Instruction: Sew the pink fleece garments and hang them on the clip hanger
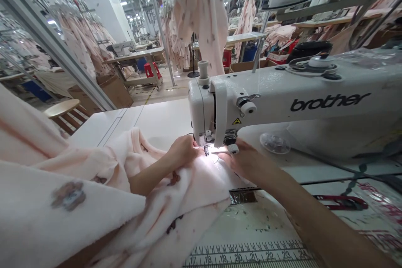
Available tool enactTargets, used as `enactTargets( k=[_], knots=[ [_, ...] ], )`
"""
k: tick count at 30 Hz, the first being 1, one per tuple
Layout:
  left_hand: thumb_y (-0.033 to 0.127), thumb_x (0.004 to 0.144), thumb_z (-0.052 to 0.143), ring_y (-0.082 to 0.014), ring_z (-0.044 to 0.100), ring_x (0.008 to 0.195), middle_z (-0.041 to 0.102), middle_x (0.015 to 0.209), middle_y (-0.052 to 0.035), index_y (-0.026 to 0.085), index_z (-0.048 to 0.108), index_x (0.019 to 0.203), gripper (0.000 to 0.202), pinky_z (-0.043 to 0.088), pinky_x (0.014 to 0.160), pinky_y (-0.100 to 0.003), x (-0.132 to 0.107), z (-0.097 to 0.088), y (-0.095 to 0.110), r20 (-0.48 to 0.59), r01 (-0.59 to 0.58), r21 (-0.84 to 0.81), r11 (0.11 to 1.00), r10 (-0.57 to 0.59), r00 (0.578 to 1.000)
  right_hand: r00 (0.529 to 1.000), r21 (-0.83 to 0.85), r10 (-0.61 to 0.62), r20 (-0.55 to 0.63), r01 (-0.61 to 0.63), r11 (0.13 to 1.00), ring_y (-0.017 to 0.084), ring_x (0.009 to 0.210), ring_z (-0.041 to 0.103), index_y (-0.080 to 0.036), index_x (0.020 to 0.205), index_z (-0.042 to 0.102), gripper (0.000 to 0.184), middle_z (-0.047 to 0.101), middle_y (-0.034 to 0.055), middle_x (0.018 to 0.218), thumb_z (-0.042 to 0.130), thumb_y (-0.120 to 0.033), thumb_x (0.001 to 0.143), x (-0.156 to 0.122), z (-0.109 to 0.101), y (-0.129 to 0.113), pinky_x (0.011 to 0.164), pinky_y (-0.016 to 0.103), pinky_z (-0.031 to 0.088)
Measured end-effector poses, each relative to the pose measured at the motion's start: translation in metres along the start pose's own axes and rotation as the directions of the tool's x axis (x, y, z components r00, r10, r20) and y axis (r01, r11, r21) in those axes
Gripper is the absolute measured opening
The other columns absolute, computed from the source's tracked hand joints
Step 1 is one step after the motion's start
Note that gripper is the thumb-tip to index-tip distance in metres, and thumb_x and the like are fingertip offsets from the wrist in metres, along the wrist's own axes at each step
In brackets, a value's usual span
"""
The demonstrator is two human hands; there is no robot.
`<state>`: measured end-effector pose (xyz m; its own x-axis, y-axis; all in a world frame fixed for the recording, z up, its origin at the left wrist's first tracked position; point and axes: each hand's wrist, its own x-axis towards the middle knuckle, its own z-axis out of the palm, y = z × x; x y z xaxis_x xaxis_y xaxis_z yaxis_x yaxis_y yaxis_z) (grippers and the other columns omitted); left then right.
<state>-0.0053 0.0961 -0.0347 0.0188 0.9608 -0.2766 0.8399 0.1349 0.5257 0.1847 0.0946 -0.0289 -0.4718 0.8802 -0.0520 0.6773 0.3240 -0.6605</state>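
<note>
A white Brother sewing machine (301,96) stands on the table, its needle area (207,148) brightly lit. Pale pink fleece fabric (125,201) with small dark prints lies bunched across the left of the table and runs under the needle. My left hand (182,150) rests on the fabric just left of the needle, fingers curled down onto the cloth. My right hand (241,161) lies on the fabric just right of the needle, under the machine head, fingers pressed on the cloth. The fingertips of both hands are partly washed out by the lamp.
A ruler strip (251,255) runs along the table's front edge. A clear bobbin cover (276,142) sits below the machine arm. A red-handled tool (342,203) lies at the right. Pink garments (201,12) hang behind, with a wooden stool (63,109) at left.
</note>
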Motion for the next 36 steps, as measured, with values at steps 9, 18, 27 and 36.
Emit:
enactTargets(
  k=[9,18,27,36],
  knots=[
    [0.031,0.069,0.052,-0.0117,0.038,0.058,0.046,0.053,-0.0003,0.015,0.052,0.053,0.023,0.026,0.054,-0.023,0.003,0.004,-0.005,-0.049,-0.08,0.034,0.996,0.082,0.995,0.874,-0.422,-0.445,-0.192,0.336,0.842,0.019,0.068,0.051,-0.014,0.111,0.054,0.026,0.054,0.0058,0.082,0.045,-0.009,0.087,-0.067,0.038,-0.007,0.055,0.035,0.046],
    [0.032,0.07,0.053,-0.0128,0.045,0.061,0.052,0.058,-0.0012,0.014,0.06,0.064,0.02,0.028,0.056,-0.023,0.002,0.005,-0.004,-0.06,-0.05,0.039,0.998,0.053,0.997,0.81,-0.411,-0.562,-0.168,0.46,0.787,0.024,0.102,0.05,-0.012,0.112,0.053,0.035,0.053,0.011,0.119,0.037,0.001,0.084,-0.063,0.03,0.001,0.082,0.041,0.048],
    [0.031,0.07,0.056,-0.015,0.049,0.065,0.054,0.061,-0.0021,0.015,0.058,0.067,0.017,0.028,0.056,-0.023,-0.001,0.007,-0.002,-0.103,-0.015,0.032,0.999,0.019,0.995,0.754,-0.502,-0.642,-0.135,0.507,0.701,0.026,0.101,0.049,-0.01,0.094,0.058,0.03,0.059,0.0109,0.102,0.033,0.004,0.083,-0.056,0.036,-0.001,0.077,0.04,0.044],
    [0.03,0.071,0.055,-0.0163,0.05,0.068,0.054,0.065,-0.0025,0.015,0.058,0.071,0.015,0.029,0.057,-0.023,-0.001,0.009,-0.004,-0.111,-0.003,0.049,0.999,0.008,0.994,0.853,-0.37,-0.517,-0.075,0.458,0.808,0.019,0.075,0.049,-0.016,0.089,0.055,0.021,0.056,0.004,0.081,0.037,-0.005,0.09,-0.047,0.014,0.015,0.067,0.035,0.041]
  ],
)
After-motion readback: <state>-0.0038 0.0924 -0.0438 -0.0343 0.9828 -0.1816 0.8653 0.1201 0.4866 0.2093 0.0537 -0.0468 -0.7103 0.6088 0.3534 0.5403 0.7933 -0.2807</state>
